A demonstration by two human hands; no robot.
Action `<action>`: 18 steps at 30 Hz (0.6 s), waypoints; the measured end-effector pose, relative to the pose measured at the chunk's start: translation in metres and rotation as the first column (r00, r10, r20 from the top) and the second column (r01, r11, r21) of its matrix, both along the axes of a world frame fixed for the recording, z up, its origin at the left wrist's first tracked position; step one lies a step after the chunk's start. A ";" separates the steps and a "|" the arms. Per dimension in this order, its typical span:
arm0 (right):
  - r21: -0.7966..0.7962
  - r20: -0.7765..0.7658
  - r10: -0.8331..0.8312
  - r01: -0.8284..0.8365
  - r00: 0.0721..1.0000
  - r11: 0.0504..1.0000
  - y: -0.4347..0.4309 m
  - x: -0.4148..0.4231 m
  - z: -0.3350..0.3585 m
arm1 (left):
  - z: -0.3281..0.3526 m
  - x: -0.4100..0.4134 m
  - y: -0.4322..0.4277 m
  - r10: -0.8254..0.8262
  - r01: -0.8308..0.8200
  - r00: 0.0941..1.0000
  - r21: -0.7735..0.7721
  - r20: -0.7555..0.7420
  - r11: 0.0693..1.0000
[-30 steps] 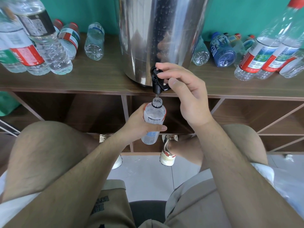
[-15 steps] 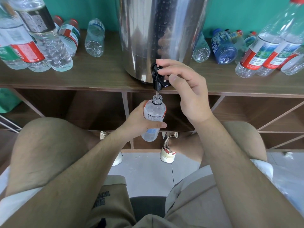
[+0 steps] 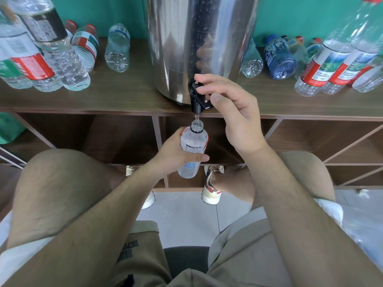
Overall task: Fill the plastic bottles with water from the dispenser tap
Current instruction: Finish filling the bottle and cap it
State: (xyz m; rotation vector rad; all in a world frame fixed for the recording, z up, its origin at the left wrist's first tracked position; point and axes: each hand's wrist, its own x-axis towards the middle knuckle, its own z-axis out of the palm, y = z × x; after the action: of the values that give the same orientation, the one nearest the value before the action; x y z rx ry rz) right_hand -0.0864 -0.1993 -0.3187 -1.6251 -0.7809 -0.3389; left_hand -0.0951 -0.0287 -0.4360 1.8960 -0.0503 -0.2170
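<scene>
The steel dispenser stands at twelve o'clock on the wooden shelf. My right hand pinches its black tap; my left hand wraps the open plastic bottle just beneath. I'm mid-fill, I judge; next, release the lever before overflow.

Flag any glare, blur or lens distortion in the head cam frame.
Head view: strong wide-angle bending, shelf bottles lean outward at both edges; bright streaky reflections on the steel dispenser; top-left bottle smeared; centre sharp, with tap, held bottle and both hands crisp; lighting even, shadows soft.
</scene>
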 end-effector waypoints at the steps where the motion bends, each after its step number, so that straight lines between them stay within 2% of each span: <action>1: 0.000 0.001 0.001 -0.001 1.000 1.000 0.000 0.000 0.000 | 0.000 0.000 0.000 -0.002 0.002 1.000 -0.001 -0.001 1.000; 18: 0.010 -0.005 0.014 -0.014 1.000 1.000 0.000 0.000 0.001 | 0.001 0.002 0.000 0.027 -0.027 1.000 0.042 -0.004 0.999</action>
State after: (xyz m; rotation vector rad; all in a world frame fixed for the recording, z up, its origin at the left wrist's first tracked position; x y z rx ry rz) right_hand -0.0867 -0.1990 -0.3180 -1.6100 -0.7857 -0.3280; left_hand -0.0930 -0.0292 -0.4353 1.9366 -0.0171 -0.2049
